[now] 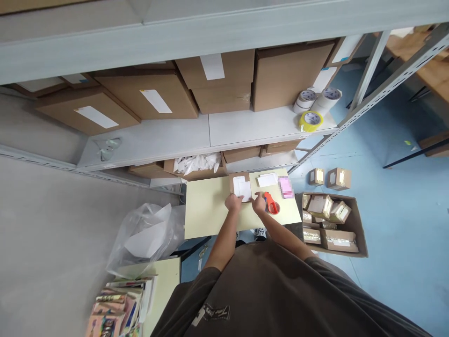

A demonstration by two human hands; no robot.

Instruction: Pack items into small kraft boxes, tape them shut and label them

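Note:
My left hand (233, 202) and my right hand (259, 204) sit at the near edge of white paper sheets (242, 189) lying on a flat piece of brown cardboard (238, 182). Their fingertips touch or nearly touch the paper, but any grip is too small to tell. An orange tape dispenser (272, 204) stands just right of my right hand. Beyond it lie a white card (267, 179) and a blurred pink pad (286, 187). All of these rest on a pale yellow tabletop (206, 210).
Grey metal shelves (147, 145) hold cardboard boxes (150, 96) and tape rolls (314, 105) ahead. An open carton of small parcels (358, 229) and small boxes (336, 178) sit on the blue floor at right. A plastic bag (143, 236) and a pile of books (119, 304) are at left.

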